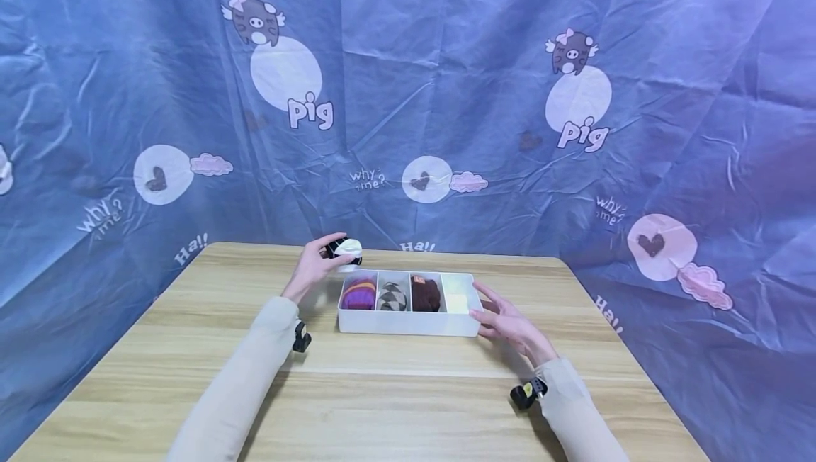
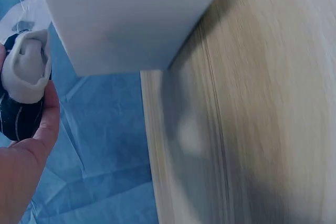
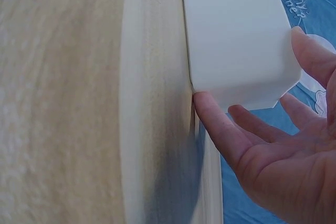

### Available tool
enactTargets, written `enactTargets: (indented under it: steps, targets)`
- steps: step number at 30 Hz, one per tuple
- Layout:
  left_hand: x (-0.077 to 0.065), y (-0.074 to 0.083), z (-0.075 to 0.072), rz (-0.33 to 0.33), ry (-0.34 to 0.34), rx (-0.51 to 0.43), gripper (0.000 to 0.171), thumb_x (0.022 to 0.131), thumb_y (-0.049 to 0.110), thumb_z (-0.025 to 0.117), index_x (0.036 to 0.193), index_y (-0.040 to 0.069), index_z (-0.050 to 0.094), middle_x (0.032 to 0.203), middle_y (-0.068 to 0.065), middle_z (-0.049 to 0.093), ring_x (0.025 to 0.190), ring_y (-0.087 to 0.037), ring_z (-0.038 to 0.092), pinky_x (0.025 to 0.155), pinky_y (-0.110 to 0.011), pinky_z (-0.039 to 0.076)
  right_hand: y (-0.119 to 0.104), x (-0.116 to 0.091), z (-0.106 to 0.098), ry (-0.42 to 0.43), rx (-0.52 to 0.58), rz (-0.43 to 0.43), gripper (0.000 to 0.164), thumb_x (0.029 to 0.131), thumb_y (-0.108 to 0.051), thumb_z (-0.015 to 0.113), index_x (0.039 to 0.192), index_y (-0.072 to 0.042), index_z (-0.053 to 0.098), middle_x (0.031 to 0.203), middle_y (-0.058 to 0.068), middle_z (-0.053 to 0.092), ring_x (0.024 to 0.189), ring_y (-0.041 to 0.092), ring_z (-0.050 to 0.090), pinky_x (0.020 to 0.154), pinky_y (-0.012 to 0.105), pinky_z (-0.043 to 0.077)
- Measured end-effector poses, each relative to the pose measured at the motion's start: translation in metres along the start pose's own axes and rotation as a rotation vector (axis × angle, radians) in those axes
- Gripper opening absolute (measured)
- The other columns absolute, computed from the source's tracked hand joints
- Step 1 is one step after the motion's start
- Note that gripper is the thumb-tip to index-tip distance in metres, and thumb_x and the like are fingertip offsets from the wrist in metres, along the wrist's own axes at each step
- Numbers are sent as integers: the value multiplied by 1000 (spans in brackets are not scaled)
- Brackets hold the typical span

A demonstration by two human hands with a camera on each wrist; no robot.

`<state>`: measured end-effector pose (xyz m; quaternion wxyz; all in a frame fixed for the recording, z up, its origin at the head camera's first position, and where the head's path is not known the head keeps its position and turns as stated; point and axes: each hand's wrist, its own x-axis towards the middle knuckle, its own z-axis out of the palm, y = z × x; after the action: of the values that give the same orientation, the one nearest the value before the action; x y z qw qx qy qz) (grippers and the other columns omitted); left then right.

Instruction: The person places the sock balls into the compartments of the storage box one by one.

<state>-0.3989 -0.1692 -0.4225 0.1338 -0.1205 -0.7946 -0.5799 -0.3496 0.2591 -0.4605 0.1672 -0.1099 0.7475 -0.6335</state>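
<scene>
A white divided box (image 1: pixel 408 322) stands on the table. Its compartments hold a purple and orange striped rolled sock (image 1: pixel 360 295), a grey and white diamond-patterned one (image 1: pixel 392 297) and a dark brown one (image 1: pixel 426 295). The rightmost compartment looks white inside; whether something pale lies there I cannot tell. Behind the box's left end, my left hand (image 1: pixel 312 266) holds a rolled black sock with white lines and a white opening (image 2: pixel 26 72), raised above the table. My right hand (image 1: pixel 510 322) grips the box's right end between thumb and fingers, touching its sides and lower edge in the right wrist view.
The wooden table (image 1: pixel 370 405) reaches back to a blue printed cloth (image 1: pixel 382 108) that hangs behind it and along both sides. Black wrist cameras (image 1: pixel 302 337) sit on both sleeves.
</scene>
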Motion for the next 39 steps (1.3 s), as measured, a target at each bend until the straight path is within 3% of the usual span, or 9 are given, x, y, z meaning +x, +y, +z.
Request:
enactTargets:
  steps: [9,14,21,31,39]
  targets:
    - [-4,11,24,-14,-8,-68,63,79,15,82,137,7,56,124,-26,63,101,-25,65,77,-18,54,3,-2,-3,-4,-10,-1,79,96,-17,63,158,-21,16,157,29,21,108,20,60,90,33,55]
    - [-5,17,41,-16,-41,-107,67,78,13,82,139,9,55,127,-25,62,104,-21,65,80,-20,55,4,-2,-5,-5,-21,-3,78,96,-18,63,158,-22,16,157,29,20,108,20,60,87,30,55]
    - [-8,26,64,-7,-75,-151,65,78,8,82,138,11,56,127,-22,60,99,-19,63,73,-21,56,2,-3,-5,2,-16,9,78,95,-18,64,158,-22,17,157,28,21,104,17,61,84,28,55]
    - [-13,31,91,-14,-77,-139,70,77,16,84,140,14,52,130,-15,56,97,-21,61,73,-22,55,1,-7,-5,-2,16,26,81,94,-19,67,158,-23,17,158,28,19,105,19,62,86,30,55]
    - [-17,33,109,-4,-75,-66,71,75,25,86,138,20,53,128,-11,61,97,-22,64,72,-25,53,1,-8,-6,3,14,20,81,94,-18,67,158,-22,18,158,29,19,103,18,62,84,29,55]
